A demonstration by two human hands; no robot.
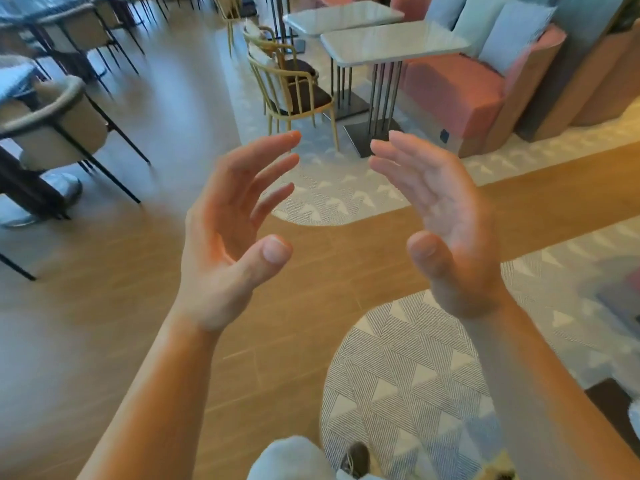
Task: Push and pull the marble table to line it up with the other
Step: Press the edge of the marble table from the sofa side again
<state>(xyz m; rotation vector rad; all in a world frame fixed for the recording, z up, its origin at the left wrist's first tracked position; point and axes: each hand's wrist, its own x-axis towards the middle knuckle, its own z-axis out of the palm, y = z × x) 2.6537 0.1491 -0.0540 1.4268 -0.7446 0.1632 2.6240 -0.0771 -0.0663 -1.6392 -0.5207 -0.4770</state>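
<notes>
Two pale marble-topped tables stand far ahead beside a pink bench. The nearer marble table (391, 45) rests on thin dark metal legs with a flat base plate; the farther marble table (341, 17) sits behind it, shifted to the left. My left hand (232, 237) and my right hand (440, 223) are raised in front of me, palms facing each other, fingers spread, holding nothing. Both hands are well short of the tables and touch neither.
Two gold-framed chairs (294, 84) stand left of the tables. The pink bench (460, 88) carries light blue cushions. Dark-legged grey chairs (59, 123) crowd the left side. Wood floor and patterned grey carpet (405, 379) lie between me and the tables.
</notes>
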